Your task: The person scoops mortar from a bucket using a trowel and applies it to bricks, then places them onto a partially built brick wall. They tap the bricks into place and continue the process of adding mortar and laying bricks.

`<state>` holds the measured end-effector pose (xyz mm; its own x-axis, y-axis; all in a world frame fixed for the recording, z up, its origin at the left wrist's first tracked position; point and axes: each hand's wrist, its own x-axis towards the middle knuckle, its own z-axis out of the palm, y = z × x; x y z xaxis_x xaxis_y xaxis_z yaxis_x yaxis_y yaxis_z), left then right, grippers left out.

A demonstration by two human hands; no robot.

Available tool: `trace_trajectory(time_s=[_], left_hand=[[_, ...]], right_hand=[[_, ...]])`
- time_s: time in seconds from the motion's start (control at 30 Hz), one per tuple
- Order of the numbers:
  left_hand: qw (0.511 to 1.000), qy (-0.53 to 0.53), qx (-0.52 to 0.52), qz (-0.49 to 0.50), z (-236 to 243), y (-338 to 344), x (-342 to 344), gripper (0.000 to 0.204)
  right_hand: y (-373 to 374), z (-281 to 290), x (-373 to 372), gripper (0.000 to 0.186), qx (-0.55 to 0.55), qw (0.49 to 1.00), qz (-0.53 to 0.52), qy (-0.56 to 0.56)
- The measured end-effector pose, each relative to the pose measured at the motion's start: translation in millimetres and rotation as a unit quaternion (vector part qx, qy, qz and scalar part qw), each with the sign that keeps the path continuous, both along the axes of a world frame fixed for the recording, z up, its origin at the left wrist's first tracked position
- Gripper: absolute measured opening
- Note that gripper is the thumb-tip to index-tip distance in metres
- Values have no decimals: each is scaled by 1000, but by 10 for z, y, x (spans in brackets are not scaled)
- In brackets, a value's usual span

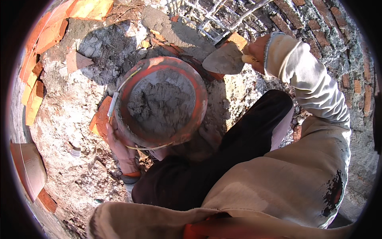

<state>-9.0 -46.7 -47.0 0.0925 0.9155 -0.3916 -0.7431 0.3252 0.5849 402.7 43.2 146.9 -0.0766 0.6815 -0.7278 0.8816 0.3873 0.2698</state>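
A round reddish bucket [202,95] stands in front of me with grey wet mortar [161,99] inside. A wire handle with a pale grip [114,103] lies along its left rim. My left hand [119,149] is closed at the bucket's near left side, by the handle wire; some fingers are hidden. Beyond the bucket's far right side, my right hand [256,51] is closed round the wooden handle of a trowel [225,59]. The trowel's grey, mortar-smeared blade points left, clear of the bucket's rim.
Orange bricks [49,36] line the far left, beside a thin string. A brick shard [77,61] lies on the mortar-covered ground. A rough brick wall [318,28] rises at the right, with a grey bar frame [227,26] near it. My bent knee [274,103] is right of the bucket.
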Motion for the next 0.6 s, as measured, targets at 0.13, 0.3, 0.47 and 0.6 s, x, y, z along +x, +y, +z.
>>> trace_trajectory(time_s=[0.13, 0.3, 0.47, 0.6], left_hand=[[1000, -9, -21, 3, 33, 68, 205, 56], [1000, 0, 9, -26, 288, 109, 633, 54], [999, 23, 26, -12, 265, 120, 590, 54], [1000, 22, 20, 8, 331, 100, 607, 47]], right_hand=[[-772, 234, -31, 39, 138, 971, 21, 192], [-798, -812, -684, 42, 198, 949, 67, 236], [-936, -954, -395, 44, 88, 919, 89, 374], [-861, -1163, -267, 40, 134, 923, -43, 359]])
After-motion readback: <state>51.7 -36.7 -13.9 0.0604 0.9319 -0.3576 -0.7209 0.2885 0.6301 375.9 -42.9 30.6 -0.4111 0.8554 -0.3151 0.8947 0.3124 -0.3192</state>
